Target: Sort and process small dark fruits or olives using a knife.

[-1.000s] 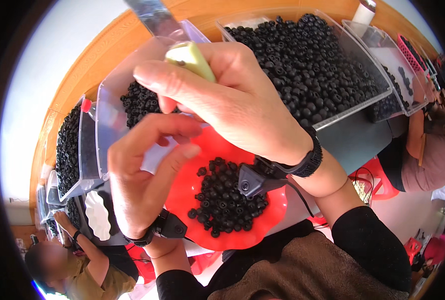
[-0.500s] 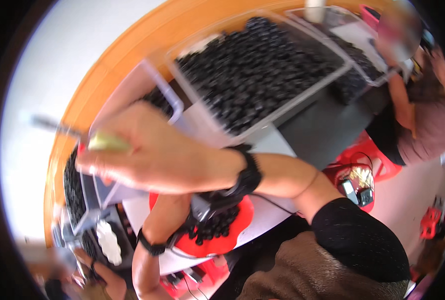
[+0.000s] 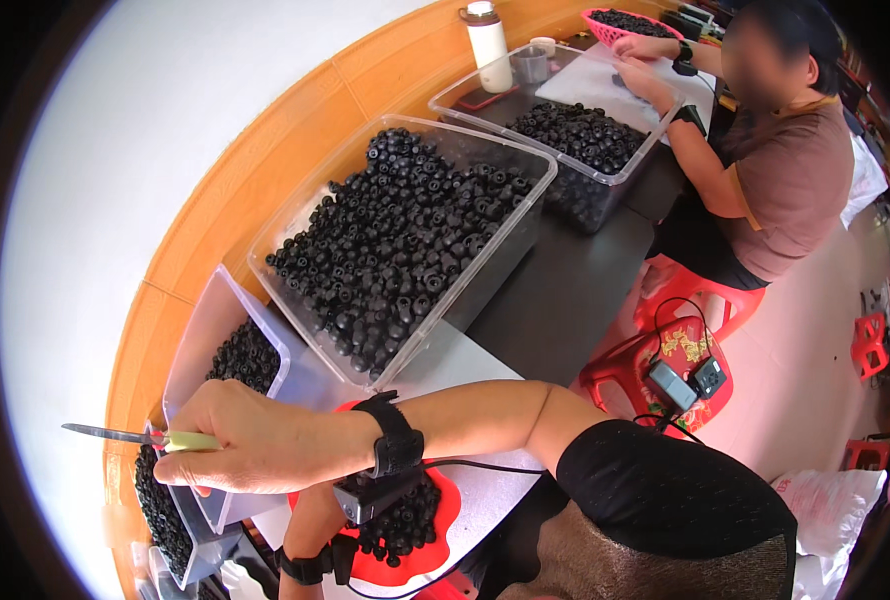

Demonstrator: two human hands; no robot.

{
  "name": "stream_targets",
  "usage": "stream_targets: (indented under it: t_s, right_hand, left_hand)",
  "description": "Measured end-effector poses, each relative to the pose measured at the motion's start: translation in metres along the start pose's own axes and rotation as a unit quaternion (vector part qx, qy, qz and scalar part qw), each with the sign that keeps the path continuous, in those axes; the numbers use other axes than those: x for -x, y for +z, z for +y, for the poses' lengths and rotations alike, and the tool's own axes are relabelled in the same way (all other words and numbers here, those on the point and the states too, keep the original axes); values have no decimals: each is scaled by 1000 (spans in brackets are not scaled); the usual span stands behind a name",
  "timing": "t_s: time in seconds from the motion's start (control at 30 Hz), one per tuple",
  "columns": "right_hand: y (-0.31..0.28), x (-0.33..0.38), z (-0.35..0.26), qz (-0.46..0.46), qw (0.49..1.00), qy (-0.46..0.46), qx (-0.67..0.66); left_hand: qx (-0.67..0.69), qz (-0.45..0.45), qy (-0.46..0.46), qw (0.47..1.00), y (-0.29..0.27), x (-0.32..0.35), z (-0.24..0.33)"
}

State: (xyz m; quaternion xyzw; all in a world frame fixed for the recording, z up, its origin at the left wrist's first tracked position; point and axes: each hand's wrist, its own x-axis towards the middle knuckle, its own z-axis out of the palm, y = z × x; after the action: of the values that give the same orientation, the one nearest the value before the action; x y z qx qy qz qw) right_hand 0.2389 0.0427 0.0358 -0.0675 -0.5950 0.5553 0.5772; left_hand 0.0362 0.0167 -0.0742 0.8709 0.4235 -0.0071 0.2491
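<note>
My right hand [image 3: 265, 435] is closed around the pale green handle of a small knife [image 3: 115, 433], whose blade points left toward the wall. It is raised over the left end of the table. My left hand [image 3: 313, 510] is mostly covered by my right wrist, and its fingers are hidden. Below and beside my wrists, a red scalloped tray [image 3: 449, 515] holds small black round pieces [image 3: 405, 520] with holes in them. An open translucent bin [image 3: 290, 350] with more such pieces stands just beyond my right hand.
A large clear tub [image 3: 435, 330] heaped with black pieces stands ahead, with a second clear tub [image 3: 655, 150] behind it. A white bottle [image 3: 487, 50] stands near the wall. At right a co-worker [image 3: 785, 190] sits working by a pink basket [image 3: 595, 25]. Red stools [image 3: 605, 370] stand on the floor.
The view has shifted, so the tubs appear further left and lower and the co-worker shows more fully. My right hand, still holding the knife, appears lower in the picture.
</note>
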Motion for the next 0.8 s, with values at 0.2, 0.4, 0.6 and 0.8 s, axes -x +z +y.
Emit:
stream_targets:
  t_s: [0.2, 0.4, 0.6, 0.8]
  right_hand:
    - [-5, -1, 2, -4, 1000, 11, -5]
    - [-1, -2, 6, -19, 999, 33, -35]
    - [-1, -2, 6, -10, 1000, 15, -26]
    - [-2, -4, 8, -2, 1000, 18, -2]
  left_hand:
    - [61, 50, -45, 996, -25, -5, 50]
    - [422, 3, -130, 897, -11, 6, 16]
    - [555, -5, -164, 815, -18, 13, 19]
    - [631, 36, -145, 761, -13, 13, 15]
